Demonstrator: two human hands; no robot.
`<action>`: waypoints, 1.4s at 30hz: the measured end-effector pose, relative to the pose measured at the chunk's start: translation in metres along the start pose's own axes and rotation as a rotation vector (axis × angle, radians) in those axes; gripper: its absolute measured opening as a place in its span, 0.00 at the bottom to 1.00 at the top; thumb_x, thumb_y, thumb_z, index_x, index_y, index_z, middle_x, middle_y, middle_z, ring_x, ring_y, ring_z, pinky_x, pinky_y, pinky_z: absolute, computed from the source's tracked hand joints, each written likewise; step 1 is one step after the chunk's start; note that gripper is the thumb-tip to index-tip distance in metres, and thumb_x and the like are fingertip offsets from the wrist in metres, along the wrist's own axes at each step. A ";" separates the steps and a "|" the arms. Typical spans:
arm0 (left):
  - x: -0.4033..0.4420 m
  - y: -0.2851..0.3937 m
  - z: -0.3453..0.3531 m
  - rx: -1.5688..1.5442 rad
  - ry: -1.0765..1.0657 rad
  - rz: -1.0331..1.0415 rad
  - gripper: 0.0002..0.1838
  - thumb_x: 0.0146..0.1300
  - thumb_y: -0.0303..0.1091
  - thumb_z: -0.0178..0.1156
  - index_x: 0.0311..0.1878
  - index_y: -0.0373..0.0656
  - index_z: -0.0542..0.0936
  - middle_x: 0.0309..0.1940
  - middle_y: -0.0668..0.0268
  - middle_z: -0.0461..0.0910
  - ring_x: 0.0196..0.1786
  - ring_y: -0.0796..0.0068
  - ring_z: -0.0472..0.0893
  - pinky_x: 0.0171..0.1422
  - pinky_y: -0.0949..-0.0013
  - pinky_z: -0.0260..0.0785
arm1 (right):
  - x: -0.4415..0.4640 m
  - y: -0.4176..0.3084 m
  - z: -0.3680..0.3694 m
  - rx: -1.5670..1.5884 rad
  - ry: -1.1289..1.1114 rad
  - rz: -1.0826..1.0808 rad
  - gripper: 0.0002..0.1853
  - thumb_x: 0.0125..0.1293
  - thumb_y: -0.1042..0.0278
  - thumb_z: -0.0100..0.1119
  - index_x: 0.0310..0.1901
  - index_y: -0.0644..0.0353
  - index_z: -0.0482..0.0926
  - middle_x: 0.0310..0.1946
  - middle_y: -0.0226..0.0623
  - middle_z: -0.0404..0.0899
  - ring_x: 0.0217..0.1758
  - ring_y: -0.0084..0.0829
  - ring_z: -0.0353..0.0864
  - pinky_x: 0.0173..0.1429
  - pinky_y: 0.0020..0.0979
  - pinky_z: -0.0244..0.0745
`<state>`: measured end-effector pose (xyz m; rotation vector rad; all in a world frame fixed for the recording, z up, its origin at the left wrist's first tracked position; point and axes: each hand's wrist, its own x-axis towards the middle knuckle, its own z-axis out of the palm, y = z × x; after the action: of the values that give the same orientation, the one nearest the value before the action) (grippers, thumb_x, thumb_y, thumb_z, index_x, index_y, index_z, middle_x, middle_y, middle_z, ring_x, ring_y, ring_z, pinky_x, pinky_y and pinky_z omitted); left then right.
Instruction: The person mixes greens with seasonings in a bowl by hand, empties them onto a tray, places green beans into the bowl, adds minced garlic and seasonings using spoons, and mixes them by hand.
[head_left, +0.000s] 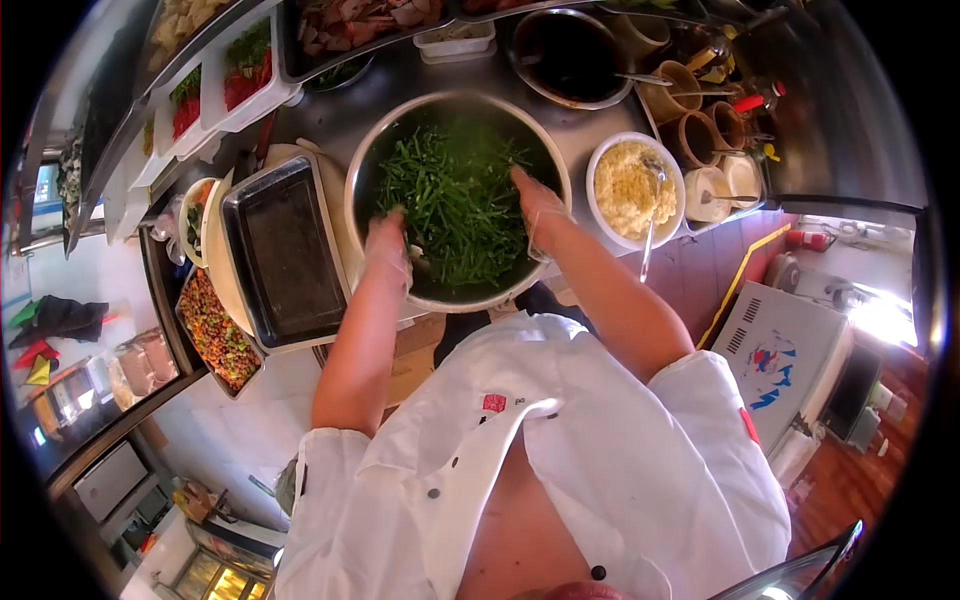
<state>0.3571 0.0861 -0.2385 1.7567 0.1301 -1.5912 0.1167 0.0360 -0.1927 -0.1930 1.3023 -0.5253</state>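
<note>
A large steel bowl (357,185) holds a heap of chopped long green leaves or stalks (450,205). My left hand (387,238), in a clear plastic glove, reaches inside the bowl's left side. Its fingers are mostly hidden at the edge of the greens. On the right side of the bowl, my right hand (541,208), gloved likewise, touches the greens with its thumb side stretched forward; the lower fingers are partly covered. Faint haze or steam hangs over the far part of the heap.
Right of the bowl stands a white bowl of minced garlic-like food (632,185) with a spoon. Behind it is a pot of dark liquid (570,60). A black rectangular tray (283,250) lies on the left, beside a tray of diced mixed vegetables (218,335). Seasoning containers (697,135) crowd the right.
</note>
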 end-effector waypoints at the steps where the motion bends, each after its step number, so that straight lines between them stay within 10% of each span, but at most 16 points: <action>1: 0.018 -0.016 -0.011 0.048 0.182 -0.096 0.27 0.73 0.50 0.61 0.69 0.46 0.77 0.64 0.61 0.80 0.65 0.53 0.79 0.76 0.45 0.65 | 0.017 0.016 -0.006 0.138 0.003 0.119 0.44 0.71 0.30 0.56 0.72 0.63 0.71 0.68 0.52 0.76 0.67 0.46 0.79 0.68 0.49 0.74; 7: 0.021 -0.071 0.034 -0.266 -0.500 -0.203 0.31 0.75 0.52 0.60 0.72 0.42 0.71 0.63 0.55 0.80 0.65 0.60 0.79 0.66 0.51 0.76 | 0.025 0.047 0.023 0.010 -0.129 0.091 0.50 0.62 0.30 0.67 0.75 0.60 0.66 0.67 0.49 0.76 0.65 0.43 0.80 0.68 0.48 0.75; 10: -0.031 -0.043 0.044 -0.142 -0.360 0.059 0.38 0.70 0.54 0.63 0.74 0.41 0.67 0.67 0.54 0.76 0.64 0.54 0.80 0.67 0.49 0.75 | 0.047 0.065 0.024 -0.145 0.018 -0.176 0.53 0.57 0.42 0.80 0.75 0.66 0.63 0.62 0.50 0.79 0.61 0.38 0.82 0.65 0.40 0.78; 21: -0.059 0.029 0.020 0.044 -0.270 0.313 0.44 0.64 0.55 0.72 0.76 0.40 0.66 0.71 0.52 0.72 0.71 0.58 0.73 0.72 0.46 0.67 | -0.009 0.008 0.001 -0.961 0.021 -0.309 0.41 0.67 0.43 0.66 0.72 0.66 0.69 0.66 0.56 0.77 0.68 0.48 0.79 0.69 0.37 0.74; 23: -0.029 0.011 -0.015 0.029 -0.272 0.051 0.43 0.70 0.56 0.64 0.79 0.41 0.61 0.76 0.53 0.66 0.75 0.55 0.70 0.76 0.45 0.62 | 0.029 0.031 -0.032 -0.858 -0.155 -0.523 0.42 0.72 0.34 0.56 0.74 0.62 0.67 0.69 0.53 0.75 0.69 0.50 0.78 0.70 0.48 0.73; 26: -0.063 -0.019 0.020 -0.085 -0.011 -0.252 0.39 0.74 0.57 0.58 0.78 0.43 0.64 0.76 0.55 0.68 0.76 0.56 0.70 0.77 0.49 0.63 | 0.012 0.043 -0.005 0.323 -0.205 0.263 0.42 0.73 0.27 0.49 0.73 0.58 0.71 0.68 0.47 0.77 0.66 0.48 0.81 0.68 0.57 0.73; 29: -0.009 -0.074 0.032 -0.308 -0.457 -0.134 0.42 0.72 0.58 0.58 0.80 0.42 0.60 0.77 0.56 0.66 0.76 0.52 0.68 0.76 0.52 0.63 | 0.044 0.079 0.010 0.251 -0.286 0.257 0.42 0.73 0.26 0.48 0.73 0.56 0.71 0.67 0.46 0.78 0.64 0.48 0.81 0.68 0.54 0.73; 34: 0.014 -0.064 0.040 -0.036 -0.156 0.258 0.47 0.68 0.53 0.65 0.81 0.38 0.56 0.74 0.50 0.68 0.70 0.54 0.74 0.70 0.56 0.69 | 0.024 0.072 0.025 -0.173 0.002 -0.066 0.62 0.51 0.33 0.79 0.76 0.70 0.61 0.69 0.52 0.74 0.70 0.43 0.75 0.75 0.42 0.66; 42: -0.051 0.016 0.002 0.061 -0.247 0.285 0.49 0.68 0.45 0.69 0.83 0.44 0.51 0.73 0.47 0.68 0.69 0.54 0.75 0.64 0.54 0.77 | -0.016 0.010 0.026 -1.179 -0.204 -0.512 0.38 0.64 0.46 0.71 0.70 0.62 0.74 0.69 0.55 0.74 0.71 0.47 0.75 0.74 0.38 0.68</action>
<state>0.3530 0.0939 -0.1857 1.5290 -0.2779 -1.5963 0.1412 0.0479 -0.1762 -1.5419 1.2164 -0.0857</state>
